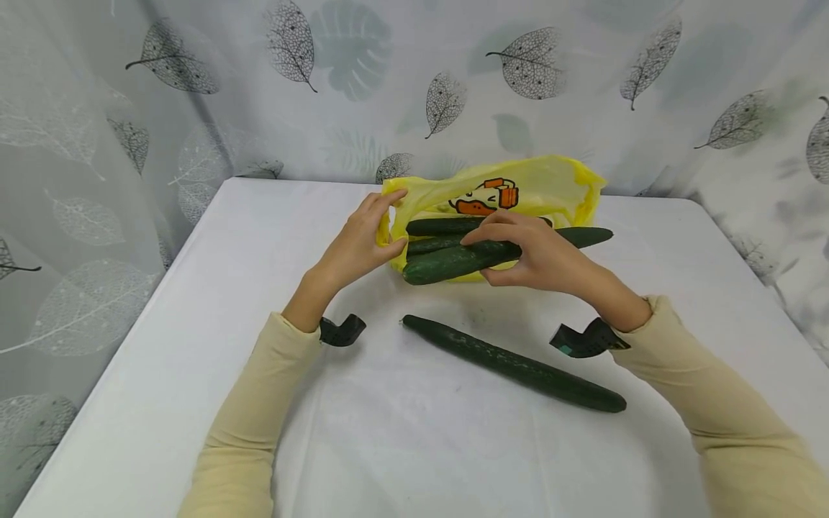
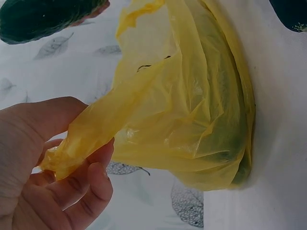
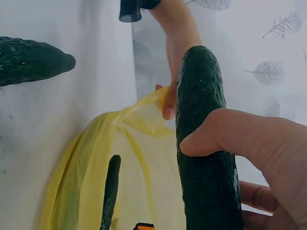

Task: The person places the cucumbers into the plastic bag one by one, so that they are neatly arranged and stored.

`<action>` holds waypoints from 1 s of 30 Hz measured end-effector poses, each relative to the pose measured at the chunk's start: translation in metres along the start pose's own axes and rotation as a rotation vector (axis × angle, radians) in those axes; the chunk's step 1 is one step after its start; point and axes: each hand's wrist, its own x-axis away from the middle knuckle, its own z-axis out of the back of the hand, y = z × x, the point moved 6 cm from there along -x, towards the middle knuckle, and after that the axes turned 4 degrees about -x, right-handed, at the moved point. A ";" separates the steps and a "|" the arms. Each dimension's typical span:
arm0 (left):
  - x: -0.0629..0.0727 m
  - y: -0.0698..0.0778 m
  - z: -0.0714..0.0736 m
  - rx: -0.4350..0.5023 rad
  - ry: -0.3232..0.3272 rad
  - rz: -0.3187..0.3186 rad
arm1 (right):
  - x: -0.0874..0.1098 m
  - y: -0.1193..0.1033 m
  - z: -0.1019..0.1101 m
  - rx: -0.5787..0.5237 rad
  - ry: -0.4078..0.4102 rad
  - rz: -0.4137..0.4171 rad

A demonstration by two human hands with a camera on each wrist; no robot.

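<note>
A yellow plastic bag (image 1: 544, 188) with a duck print lies at the back of the table, its mouth spread towards me. My left hand (image 1: 352, 241) grips the bag's left edge; in the left wrist view the gathered plastic (image 2: 98, 124) runs between thumb and fingers. My right hand (image 1: 540, 252) holds a dark green cucumber (image 3: 206, 191) round its middle, slanted in front of the bag's mouth. Inside the bag, other cucumbers (image 1: 440, 227) show behind the held one. Nearer to me, one more cucumber (image 1: 512, 362) lies diagonally on the table.
A white cloth covers the table (image 1: 401, 446). Behind it hangs a pale curtain (image 1: 401, 79) printed with leaves. Black wrist camera mounts (image 1: 591, 339) stick out below both wrists, above the loose cucumber's level.
</note>
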 end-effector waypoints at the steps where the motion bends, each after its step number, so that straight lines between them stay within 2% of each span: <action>1: 0.000 0.000 0.000 0.000 -0.001 0.002 | -0.002 0.001 0.000 -0.009 0.000 -0.005; 15: 0.000 -0.002 -0.001 -0.008 0.000 0.001 | -0.032 0.025 -0.007 -0.048 -0.011 -0.006; 30: -0.001 -0.003 -0.001 -0.005 -0.009 0.003 | -0.042 0.062 -0.013 -0.099 -0.025 -0.078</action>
